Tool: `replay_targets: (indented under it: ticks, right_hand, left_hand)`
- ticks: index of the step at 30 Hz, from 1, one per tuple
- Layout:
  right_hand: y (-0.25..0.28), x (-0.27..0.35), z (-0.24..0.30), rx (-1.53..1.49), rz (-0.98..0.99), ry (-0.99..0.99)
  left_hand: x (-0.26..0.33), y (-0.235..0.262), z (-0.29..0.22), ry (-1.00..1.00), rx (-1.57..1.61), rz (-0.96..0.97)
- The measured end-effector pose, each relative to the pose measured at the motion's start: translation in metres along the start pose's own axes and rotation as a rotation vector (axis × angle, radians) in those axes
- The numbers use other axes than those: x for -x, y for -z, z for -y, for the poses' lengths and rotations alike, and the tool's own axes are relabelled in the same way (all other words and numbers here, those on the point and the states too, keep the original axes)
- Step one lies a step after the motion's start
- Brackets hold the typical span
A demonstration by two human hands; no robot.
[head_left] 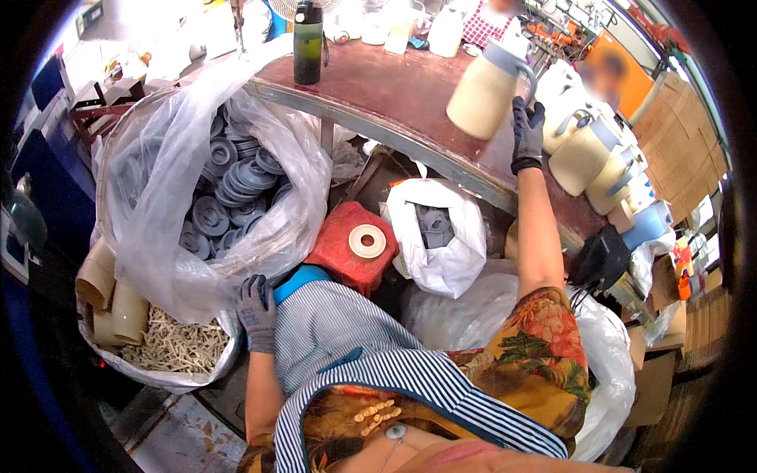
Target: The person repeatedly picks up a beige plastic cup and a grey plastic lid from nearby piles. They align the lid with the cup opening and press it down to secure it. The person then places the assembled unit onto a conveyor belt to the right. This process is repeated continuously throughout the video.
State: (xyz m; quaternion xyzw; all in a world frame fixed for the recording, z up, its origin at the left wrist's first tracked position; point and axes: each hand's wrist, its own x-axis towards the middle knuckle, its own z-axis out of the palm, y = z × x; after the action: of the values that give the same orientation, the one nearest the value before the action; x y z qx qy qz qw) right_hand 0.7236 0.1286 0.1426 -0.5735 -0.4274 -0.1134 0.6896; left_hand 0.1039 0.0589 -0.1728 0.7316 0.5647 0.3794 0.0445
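Note:
My right hand, in a dark grey glove, reaches over the table and grips the lower part of the handle of a cream jug with a grey-blue top. The jug leans above the tabletop, its top toward the right. Low on the left, my left hand, gloved in grey, holds nothing, its fingers stretched out beside my apron and the edge of a clear plastic bag. Many grey round lids fill that bag.
Several similar jugs line the right of the red-brown table. A dark bottle stands near its left end. Below are a white sack, a cream ring on red wrapping, and a sack of small pale pieces with cardboard tubes.

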Motion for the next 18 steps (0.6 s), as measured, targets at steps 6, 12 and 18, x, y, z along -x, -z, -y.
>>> replay_targets:
  ticks: [6,12,18]
  right_hand:
    - [0.012,0.219,0.069,0.079,0.699,0.178]
    - [0.169,0.472,-0.042,0.093,0.279,-0.833]
    - [0.373,0.469,-0.052,0.793,-0.264,-0.987]
  left_hand:
    - [-0.004,0.020,-0.001,-0.004,-0.146,-0.022]
    - [-0.003,0.016,-0.007,-0.010,-0.013,0.159]
    - [0.003,0.022,-0.006,0.050,-0.006,0.207]
